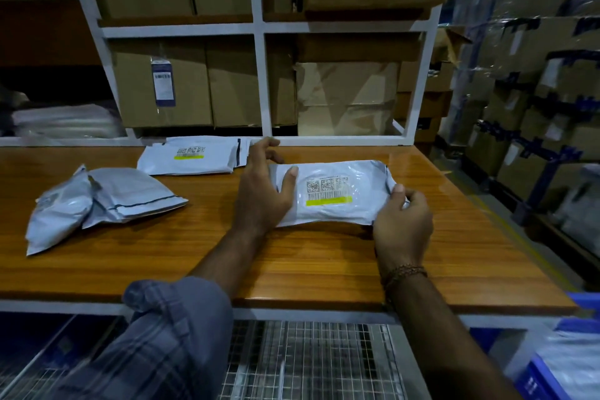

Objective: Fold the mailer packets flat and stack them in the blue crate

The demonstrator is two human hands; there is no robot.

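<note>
A grey-white mailer packet (334, 195) with a barcode label and yellow strip lies on the wooden table (194, 253), held at both ends. My left hand (264, 191) grips its left end, thumb on top. My right hand (402, 221) pinches its right end with curled fingers. Two more packets (97, 201) lie overlapped at the table's left. Another packet (190, 156) rests flat near the back edge. The blue crate (548, 377) shows at the lower right corner with white packets (571, 364) in it.
A white metal shelf frame (263, 84) filled with cardboard boxes (162, 88) stands behind the table. Wrapped cartons (535, 75) are stacked at the right. A wire-mesh shelf (308, 360) sits below the table's front edge.
</note>
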